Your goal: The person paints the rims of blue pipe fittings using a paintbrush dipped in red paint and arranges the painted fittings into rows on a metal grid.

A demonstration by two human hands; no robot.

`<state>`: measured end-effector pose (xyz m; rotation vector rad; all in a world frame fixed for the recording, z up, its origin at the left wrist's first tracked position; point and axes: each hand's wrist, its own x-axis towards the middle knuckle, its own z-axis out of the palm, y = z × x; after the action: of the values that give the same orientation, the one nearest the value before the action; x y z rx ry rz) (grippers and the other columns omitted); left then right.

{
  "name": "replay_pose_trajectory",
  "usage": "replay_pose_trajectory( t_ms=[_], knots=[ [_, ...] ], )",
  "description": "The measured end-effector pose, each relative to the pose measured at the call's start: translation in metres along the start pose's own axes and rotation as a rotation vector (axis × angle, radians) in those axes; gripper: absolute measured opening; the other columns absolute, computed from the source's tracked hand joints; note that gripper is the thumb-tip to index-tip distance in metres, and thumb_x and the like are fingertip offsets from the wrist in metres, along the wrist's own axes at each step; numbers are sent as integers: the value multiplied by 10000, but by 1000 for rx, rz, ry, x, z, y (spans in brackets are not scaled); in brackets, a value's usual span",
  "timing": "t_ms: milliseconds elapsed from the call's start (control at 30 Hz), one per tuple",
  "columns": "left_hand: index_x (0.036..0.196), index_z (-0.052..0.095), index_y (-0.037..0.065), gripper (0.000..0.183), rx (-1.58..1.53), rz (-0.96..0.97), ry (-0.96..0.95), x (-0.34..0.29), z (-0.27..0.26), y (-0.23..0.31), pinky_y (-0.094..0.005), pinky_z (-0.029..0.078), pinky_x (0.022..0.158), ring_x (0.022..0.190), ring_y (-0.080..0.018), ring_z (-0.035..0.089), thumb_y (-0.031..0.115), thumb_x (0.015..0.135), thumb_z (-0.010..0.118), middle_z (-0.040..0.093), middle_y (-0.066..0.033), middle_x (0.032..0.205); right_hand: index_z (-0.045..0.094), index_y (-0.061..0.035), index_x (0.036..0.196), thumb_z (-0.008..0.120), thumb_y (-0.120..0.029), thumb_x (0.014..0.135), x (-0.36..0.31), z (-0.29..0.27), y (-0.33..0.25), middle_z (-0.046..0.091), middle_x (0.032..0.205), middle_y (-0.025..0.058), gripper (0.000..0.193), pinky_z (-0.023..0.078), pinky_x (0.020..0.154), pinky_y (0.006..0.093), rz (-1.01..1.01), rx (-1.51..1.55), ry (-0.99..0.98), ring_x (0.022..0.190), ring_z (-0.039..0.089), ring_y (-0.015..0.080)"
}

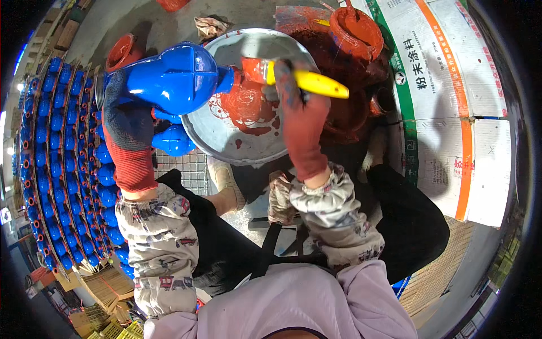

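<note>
Left boundary: stacked tiers of glossy blue, rounded metal pieces (62,169). Right boundary: white cardboard cartons (435,96) with green and orange stripes. Between them, a round grey metal basin (259,150) holding red paint (248,113) underlies the working room; a red-coated bucket (357,34) limits it beyond the upper-right rim. A bulbous, glossy blue metal casting (175,79) extends over the basin's left rim, between the hands. The gloved left hand (125,121) is curled around the casting's left end, fingertips partly hidden. The gloved right hand (305,113) pinches a yellow-handled flat paintbrush (322,85), bristles at the casting's right neck; contact cannot be confirmed.
</note>
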<state>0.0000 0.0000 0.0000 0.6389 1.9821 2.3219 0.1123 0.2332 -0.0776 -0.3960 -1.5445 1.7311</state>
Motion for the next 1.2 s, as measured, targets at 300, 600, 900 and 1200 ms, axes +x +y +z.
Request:
replay_pose_trajectory(
  t_ms=[300, 600, 900, 1200],
  knots=[
    [1260, 553, 31, 346, 344, 117, -64, -1, -9, -6, -434, 390, 1050, 1163, -284, 538, 173, 947, 516, 554, -184, 1278, 644, 30, 1022, 650, -113, 893, 38, 19, -3, 677, 863, 70, 193, 487, 719, 279, -11, -302, -185, 777, 610, 118],
    [1253, 559, 35, 313, -327, -71, 6, 5, -3, -5, -434, 410, 1036, 1139, -275, 557, 105, 954, 496, 573, -170, 1255, 603, 17, 956, 658, -92, 893, -4, 14, 2, 633, 789, 45, 136, 485, 630, 270, -282, -356, -30, 708, 596, 103],
    [1322, 518, 48, 427, 500, 129, 79, -4, -15, -9, -337, 452, 951, 1065, -197, 553, -11, 900, 542, 565, -108, 1211, 597, -2, 990, 667, -113, 886, -46, 25, 13, 637, 889, 101, 168, 492, 744, 312, -17, -132, 23, 814, 625, 212],
    [1293, 539, 46, 601, 1118, 545, 129, -6, -16, -18, -365, 522, 757, 811, -292, 638, -48, 701, 488, 641, -196, 1027, 577, -23, 947, 708, -54, 848, -67, 31, 26, 642, 869, 43, 167, 498, 641, 241, -139, -163, 70, 727, 607, 95]
  ],
)
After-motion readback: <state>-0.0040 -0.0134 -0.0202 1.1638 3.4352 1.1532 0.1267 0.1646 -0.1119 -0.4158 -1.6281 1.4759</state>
